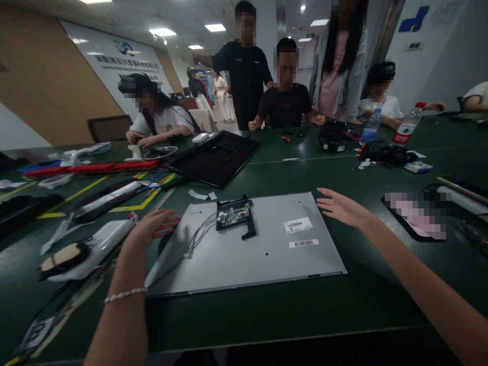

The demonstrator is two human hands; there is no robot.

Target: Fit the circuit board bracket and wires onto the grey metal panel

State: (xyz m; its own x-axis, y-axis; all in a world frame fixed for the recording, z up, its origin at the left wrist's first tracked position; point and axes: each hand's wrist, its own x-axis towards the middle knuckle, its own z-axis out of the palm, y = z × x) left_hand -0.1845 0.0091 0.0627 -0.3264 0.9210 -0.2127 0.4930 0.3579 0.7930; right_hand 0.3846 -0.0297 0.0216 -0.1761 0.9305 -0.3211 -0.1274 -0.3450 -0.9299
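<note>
A flat metal-backed display panel (pixel 236 269) lies face down on the green table in front of me. On its upper part sits a green circuit board (pixel 234 215) in a black bracket, with thin grey cables (pixel 200 236) running left from it. Two white labels are on the panel's right half. My left hand (pixel 154 225), a beaded bracelet at its wrist, is at the panel's left edge with fingers stretched out. At the upper right edge my right hand (pixel 339 207) has its fingers extended. Neither hand grips anything; whether they touch the panel, I cannot tell.
A black monitor frame (pixel 217 157) lies beyond the panel. A white device (pixel 95 249) and a long black-and-white part (pixel 109 201) are on the left. To the right are a phone (pixel 414 216) and bottles (pixel 408 124). Several people sit or stand across the table.
</note>
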